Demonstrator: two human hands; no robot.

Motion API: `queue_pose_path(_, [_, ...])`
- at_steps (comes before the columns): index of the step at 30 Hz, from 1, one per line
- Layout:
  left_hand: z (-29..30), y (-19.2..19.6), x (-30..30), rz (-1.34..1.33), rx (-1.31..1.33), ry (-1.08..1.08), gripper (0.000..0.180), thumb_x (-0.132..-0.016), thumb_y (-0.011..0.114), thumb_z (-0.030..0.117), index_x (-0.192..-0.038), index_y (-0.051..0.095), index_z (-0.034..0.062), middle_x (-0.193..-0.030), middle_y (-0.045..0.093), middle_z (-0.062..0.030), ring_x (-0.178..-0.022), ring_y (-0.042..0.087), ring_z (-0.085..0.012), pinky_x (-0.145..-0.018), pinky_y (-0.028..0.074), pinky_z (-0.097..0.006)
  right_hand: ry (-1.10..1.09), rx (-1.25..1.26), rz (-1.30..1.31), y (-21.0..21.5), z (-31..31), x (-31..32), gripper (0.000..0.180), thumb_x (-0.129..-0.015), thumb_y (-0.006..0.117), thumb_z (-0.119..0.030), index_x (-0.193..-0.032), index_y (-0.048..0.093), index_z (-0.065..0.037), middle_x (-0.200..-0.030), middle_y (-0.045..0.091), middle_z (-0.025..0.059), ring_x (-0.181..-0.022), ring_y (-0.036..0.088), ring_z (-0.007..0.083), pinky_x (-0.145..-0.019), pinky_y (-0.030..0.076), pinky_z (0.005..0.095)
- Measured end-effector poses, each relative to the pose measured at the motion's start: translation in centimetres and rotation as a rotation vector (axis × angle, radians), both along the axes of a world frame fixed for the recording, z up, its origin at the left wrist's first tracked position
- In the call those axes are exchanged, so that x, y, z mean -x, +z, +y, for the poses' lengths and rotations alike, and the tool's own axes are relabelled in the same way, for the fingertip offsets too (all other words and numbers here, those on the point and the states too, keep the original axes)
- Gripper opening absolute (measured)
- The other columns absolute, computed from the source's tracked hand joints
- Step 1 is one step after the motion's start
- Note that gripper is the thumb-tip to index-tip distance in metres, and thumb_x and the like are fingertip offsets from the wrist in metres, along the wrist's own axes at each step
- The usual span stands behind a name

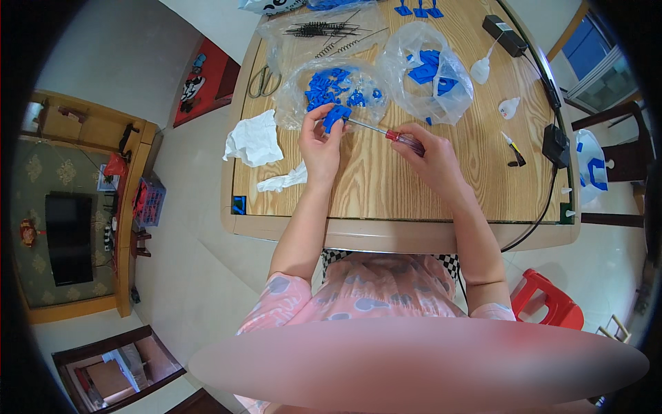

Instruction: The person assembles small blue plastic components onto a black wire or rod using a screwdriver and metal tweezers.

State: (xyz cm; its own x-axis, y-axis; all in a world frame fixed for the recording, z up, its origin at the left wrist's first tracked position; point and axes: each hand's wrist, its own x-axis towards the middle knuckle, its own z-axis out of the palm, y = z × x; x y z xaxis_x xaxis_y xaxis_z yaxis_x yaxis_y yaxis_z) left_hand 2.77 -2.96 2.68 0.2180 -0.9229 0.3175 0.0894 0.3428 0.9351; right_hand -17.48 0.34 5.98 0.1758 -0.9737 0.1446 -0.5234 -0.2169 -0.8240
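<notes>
Between the thumb and fingers of my left hand (321, 152) is a blue plastic part (336, 117). My right hand (434, 162) is wrapped round the red, see-through handle of a screwdriver (401, 139). Its metal shaft points left, and the tip meets or nearly meets the blue part; the exact contact is too small to tell. Just beyond my left hand lies an open clear bag (293, 86) with many small blue pieces (327, 86). A second clear bag (452, 52), holding larger blue parts (427, 67), stands to its right.
Scissors (263, 83) and crumpled white tissue (255, 140) lie at the left. Black springs (321, 30) rest on plastic at the back. A black power adapter (556, 146), its cable and a small glue tube (513, 146) are at the right. A red stool (548, 300) stands beside the table.
</notes>
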Motion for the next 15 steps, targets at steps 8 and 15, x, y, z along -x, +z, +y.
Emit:
queue_pose_path(8, [0.03, -0.04, -0.10, 0.008, -0.005, 0.003, 0.030, -0.082, 0.055, -0.009, -0.111, 0.051, -0.0004, -0.108, 0.055, -0.0088, -0.096, 0.059, -0.0161, -0.077, 0.056, -0.029, 0.007, 0.043, -0.024, -0.39, -0.07, -0.08, 0.027, -0.084, 0.064, -0.029, -0.102, 0.061, -0.009, -0.079, 0.065, 0.0169, -0.073, 0.064, 0.0337, -0.065, 0.049, 0.0389])
queue_pose_path(15, [-0.08, -0.18, -0.51, -0.132, -0.088, 0.005, 0.032, -0.081, 0.057, -0.008, -0.112, 0.052, 0.0001, -0.114, 0.052, -0.0097, -0.098, 0.057, -0.0171, -0.076, 0.056, -0.028, 0.008, 0.019, -0.024, -0.61, -0.13, -0.19, 0.027, -0.084, 0.064, -0.027, -0.102, 0.061, -0.008, -0.083, 0.066, 0.0170, -0.076, 0.064, 0.0333, -0.067, 0.050, 0.0389])
